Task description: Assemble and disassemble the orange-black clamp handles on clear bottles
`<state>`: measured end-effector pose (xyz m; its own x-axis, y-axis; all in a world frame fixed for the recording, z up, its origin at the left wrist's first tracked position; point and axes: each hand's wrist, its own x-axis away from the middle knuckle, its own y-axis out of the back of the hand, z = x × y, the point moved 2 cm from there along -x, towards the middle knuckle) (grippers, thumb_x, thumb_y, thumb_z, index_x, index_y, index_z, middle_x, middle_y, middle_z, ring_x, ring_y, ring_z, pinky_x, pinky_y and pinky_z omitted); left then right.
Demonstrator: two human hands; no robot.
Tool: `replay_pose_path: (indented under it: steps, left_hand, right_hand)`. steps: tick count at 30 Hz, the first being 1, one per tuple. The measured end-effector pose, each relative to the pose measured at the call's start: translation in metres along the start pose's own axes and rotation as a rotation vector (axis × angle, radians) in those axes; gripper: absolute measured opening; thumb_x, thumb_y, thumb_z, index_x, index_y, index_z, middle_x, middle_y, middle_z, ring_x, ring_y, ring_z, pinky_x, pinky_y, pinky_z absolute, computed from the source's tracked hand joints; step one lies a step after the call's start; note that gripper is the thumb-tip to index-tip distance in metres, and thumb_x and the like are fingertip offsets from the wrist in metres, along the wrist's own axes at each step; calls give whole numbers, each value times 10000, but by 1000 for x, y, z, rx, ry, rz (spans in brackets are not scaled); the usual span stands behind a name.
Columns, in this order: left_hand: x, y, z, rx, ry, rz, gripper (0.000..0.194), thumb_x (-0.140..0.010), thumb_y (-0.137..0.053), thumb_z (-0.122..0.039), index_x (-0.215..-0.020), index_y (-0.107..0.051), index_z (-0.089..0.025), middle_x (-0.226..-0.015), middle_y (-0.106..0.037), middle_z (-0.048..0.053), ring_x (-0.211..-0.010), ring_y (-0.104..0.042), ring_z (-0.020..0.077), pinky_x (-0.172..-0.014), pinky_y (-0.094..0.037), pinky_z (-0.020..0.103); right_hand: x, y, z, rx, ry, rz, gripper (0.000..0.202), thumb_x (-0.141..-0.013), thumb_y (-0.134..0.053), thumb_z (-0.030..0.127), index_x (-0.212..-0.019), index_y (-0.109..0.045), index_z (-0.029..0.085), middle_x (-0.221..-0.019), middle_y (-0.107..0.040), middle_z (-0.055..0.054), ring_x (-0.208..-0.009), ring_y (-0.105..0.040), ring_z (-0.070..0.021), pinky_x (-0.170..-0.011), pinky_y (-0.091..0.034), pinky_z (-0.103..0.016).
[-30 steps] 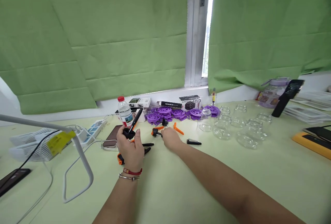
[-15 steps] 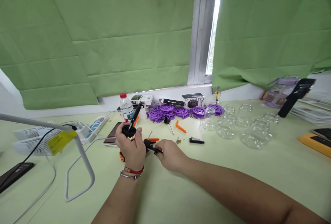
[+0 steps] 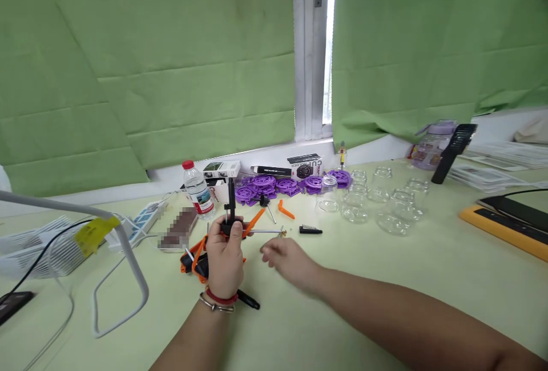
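Note:
My left hand (image 3: 225, 262) is closed around a black round-based part with an upright black bar (image 3: 232, 202). A thin metal rod (image 3: 263, 230) reaches to the right just beyond this hand; whether it joins the held part I cannot tell. Orange and black parts (image 3: 199, 259) lie partly hidden behind the hand. Below its wrist rests a black stick-like piece (image 3: 249, 300). My right hand (image 3: 289, 259) hovers near small brass-coloured pieces (image 3: 283, 234), its fingers loosely curled, slightly blurred, and with nothing visible in them. A black part with a spring (image 3: 310, 230) lies beyond.
Purple plastic discs (image 3: 263, 184) line the back, with boxes behind. Clear glass jars (image 3: 355, 202) stand to the right, near a black brush (image 3: 454, 154). A water bottle (image 3: 198, 191) stands at the back left. A grey lamp arm (image 3: 132, 257) and cables occupy the left.
My right hand has let go of the black piece, which now lies below my left wrist, and moved right. The bar in my left hand is now upright. The view has shifted right.

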<state>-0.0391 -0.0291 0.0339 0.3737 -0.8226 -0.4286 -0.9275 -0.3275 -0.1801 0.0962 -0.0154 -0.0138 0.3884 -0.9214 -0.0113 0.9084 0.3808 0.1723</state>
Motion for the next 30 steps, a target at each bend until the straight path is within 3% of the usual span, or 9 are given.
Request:
replay_pose_path:
  steps: [2,4,8,12,16,23,25,27,30]
  left_hand:
    - [2,-6,5,96,113,68,278,-779,-584,-422,-896,-529,-176,-898,-596,30,-757,-635,149,-689,-514,307]
    - [6,-12,8,156,202,104,302,-754,-605,-440,-868,-531,-170,-875,-603,27,-740,-642,157,-651,-509,297]
    - [17,-23,11,166,331,163,330,-702,-665,-424,-842,-531,-157,-874,-615,39,-751,-641,167,-645,-509,305]
    - [23,-28,14,37,339,296,293,-744,-623,-411,-844,-523,-155,-884,-609,49,-750,-618,158,-644,-521,322]
    - [25,-29,12,-62,293,450,255,-800,-557,-399,-927,-486,-189,-1001,-581,41,-653,-589,103,-645,-511,313]
    - [26,-30,9,-50,320,456,306,-767,-593,-367,-990,-432,-233,-890,-567,-11,-582,-523,73,-561,-457,238]
    - [25,-28,10,-20,384,446,344,-765,-592,-357,-1034,-403,-259,-857,-548,-26,-585,-495,70,-516,-426,203]
    - [24,-25,9,2,453,488,339,-766,-587,-326,-1040,-397,-269,-828,-529,-34,-582,-467,64,-486,-389,172]
    - [26,-24,5,12,513,699,300,-744,-593,-256,-988,-419,-239,-761,-509,-39,-539,-417,53,-441,-320,153]
  right_hand:
    - [3,28,-1,-287,-161,-57,231,-842,-449,322,-876,-574,131,-759,-622,-68,-586,-540,-119,-484,-363,-219]
    - [10,51,2,-475,-208,-37,290,-848,-441,392,-925,-556,136,-723,-625,-58,-549,-539,-106,-462,-346,-206]
    - [24,74,5,-455,-209,135,341,-783,-540,480,-813,-571,142,-606,-599,-12,-433,-472,-71,-398,-280,-189]
    - [27,80,3,-293,-175,124,287,-699,-663,408,-693,-549,144,-487,-506,56,-377,-357,-30,-389,-240,-174]
    - [28,79,-5,-234,-212,162,276,-681,-674,396,-699,-559,146,-474,-496,60,-389,-358,-32,-405,-259,-178]
    - [36,62,-10,-138,-204,334,284,-718,-639,419,-700,-594,140,-567,-587,2,-430,-434,-53,-447,-342,-205]
    - [32,67,-6,-136,-159,256,317,-727,-624,452,-701,-598,137,-654,-628,-37,-479,-491,-77,-458,-368,-219]
    - [26,79,-1,-213,-113,90,348,-739,-606,483,-767,-609,136,-755,-646,-69,-541,-534,-99,-464,-379,-224]
    - [22,93,7,-422,-81,-13,411,-771,-551,530,-881,-615,139,-814,-641,-81,-588,-554,-111,-481,-389,-227]
